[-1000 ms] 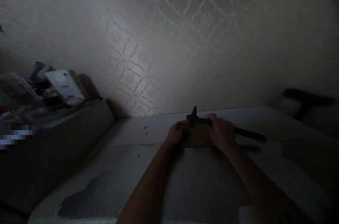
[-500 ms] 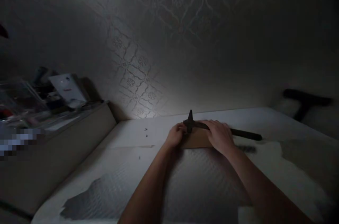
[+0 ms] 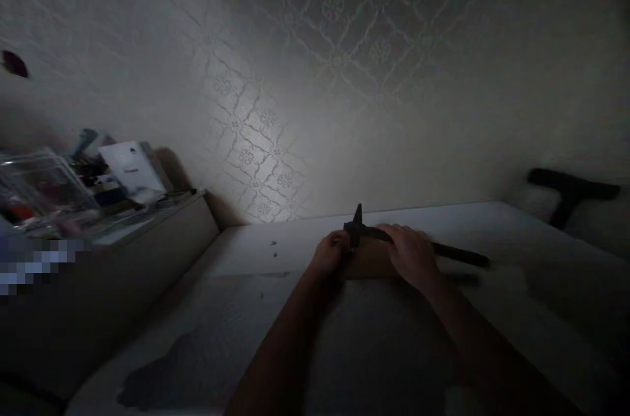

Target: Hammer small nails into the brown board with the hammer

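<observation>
The hammer (image 3: 388,239) lies across a brown board (image 3: 369,262) at the far middle of the white table (image 3: 492,232), its head raised at the left end. Over the last second the head has sunk slightly toward the board, and the light has dimmed and returned. The right hand (image 3: 411,257) stays closed over the handle; the left hand (image 3: 329,257) stays pressed on the board's left end, just beside the head. The work remains in one spot. Clutter (image 3: 98,173) occupies a shelf at far left.
</observation>
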`<action>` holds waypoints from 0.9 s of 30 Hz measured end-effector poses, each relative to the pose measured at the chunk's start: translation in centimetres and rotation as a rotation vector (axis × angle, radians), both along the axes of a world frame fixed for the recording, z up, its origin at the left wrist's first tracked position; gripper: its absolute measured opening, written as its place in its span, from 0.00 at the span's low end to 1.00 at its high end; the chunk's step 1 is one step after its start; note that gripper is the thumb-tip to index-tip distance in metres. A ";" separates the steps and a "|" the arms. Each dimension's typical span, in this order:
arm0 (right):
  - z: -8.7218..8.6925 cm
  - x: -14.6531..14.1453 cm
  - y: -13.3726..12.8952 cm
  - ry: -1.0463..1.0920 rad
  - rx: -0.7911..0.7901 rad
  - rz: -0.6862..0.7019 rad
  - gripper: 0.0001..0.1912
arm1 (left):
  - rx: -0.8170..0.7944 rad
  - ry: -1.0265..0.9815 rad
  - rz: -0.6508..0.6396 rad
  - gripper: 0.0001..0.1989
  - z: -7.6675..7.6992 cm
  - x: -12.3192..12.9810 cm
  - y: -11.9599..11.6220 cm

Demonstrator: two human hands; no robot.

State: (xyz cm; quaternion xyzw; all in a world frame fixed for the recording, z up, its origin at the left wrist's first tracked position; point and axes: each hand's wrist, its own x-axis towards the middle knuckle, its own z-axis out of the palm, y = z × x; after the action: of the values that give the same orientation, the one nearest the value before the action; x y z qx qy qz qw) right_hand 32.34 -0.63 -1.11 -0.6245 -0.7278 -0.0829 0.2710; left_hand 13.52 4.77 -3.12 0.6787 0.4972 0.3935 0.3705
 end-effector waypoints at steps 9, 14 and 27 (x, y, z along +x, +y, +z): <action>0.0 0.0 0.0 0.003 -0.017 0.012 0.21 | -0.025 0.030 0.006 0.12 0.2 0.1 -0.2; 0.0 0.0 0.0 0.011 -0.005 -0.002 0.21 | -0.028 0.043 0.013 0.13 0.4 0.0 -0.2; -0.4 0.0 0.3 0.018 -0.014 -0.001 0.21 | -0.083 0.645 -0.119 0.39 3.1 -1.5 -2.7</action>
State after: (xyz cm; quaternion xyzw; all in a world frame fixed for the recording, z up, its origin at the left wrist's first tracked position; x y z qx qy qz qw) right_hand 32.34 -0.37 -1.47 -0.6273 -0.7257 -0.0723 0.2732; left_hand 12.02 2.09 0.00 0.7805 0.5640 0.1155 0.2437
